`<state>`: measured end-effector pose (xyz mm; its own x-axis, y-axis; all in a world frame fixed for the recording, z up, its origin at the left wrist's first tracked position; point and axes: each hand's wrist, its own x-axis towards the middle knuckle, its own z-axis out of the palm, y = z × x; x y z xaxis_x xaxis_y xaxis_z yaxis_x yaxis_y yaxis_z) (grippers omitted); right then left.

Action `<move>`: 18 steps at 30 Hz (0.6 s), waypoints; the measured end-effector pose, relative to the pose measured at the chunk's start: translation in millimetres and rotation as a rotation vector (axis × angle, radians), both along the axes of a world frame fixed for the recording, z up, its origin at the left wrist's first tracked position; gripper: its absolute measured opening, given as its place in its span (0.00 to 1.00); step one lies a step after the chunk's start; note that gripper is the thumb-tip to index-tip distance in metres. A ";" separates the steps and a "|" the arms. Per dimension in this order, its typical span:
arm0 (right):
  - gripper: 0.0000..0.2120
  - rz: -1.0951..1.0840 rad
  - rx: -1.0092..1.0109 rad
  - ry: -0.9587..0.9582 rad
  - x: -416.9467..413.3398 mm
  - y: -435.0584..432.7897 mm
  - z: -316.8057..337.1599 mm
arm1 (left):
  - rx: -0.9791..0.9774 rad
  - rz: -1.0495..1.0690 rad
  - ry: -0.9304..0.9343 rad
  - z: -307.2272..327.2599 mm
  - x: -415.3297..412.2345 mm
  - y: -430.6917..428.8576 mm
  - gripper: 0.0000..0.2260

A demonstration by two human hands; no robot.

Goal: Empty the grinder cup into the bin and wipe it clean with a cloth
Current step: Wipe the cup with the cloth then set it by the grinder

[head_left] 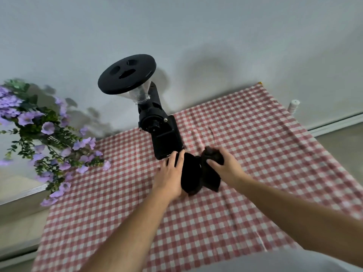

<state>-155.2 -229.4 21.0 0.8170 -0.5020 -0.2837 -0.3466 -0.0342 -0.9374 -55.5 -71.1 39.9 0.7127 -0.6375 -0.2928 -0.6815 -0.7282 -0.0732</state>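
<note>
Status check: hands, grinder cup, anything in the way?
Left hand holds black cup. Right hand grips dark cloth beside it. Grinder close behind; bin unseen.

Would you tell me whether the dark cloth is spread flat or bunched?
Bunched: the right hand grips the cloth in a wad beside the black cup.

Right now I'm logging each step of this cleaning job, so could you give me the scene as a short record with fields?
surface: red-checked tablecloth
grinder: black, upright near the wall, lidded clear hopper on top
left hand: grip around the black grinder cup
right hand: grip on a dark cloth beside the cup
flowers: purple, at left
bin: not in view
</note>
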 end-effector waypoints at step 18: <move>0.19 0.005 0.100 0.201 3.3 11.8 -17.8 | -0.029 0.044 0.062 -8.7 0.7 -10.5 0.55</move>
<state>-151.9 -217.6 3.2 0.7416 -0.4592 -0.4891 -0.5267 0.0530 -0.8484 -54.8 -81.6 31.2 0.7213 -0.6147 -0.3192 -0.6513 -0.7587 -0.0106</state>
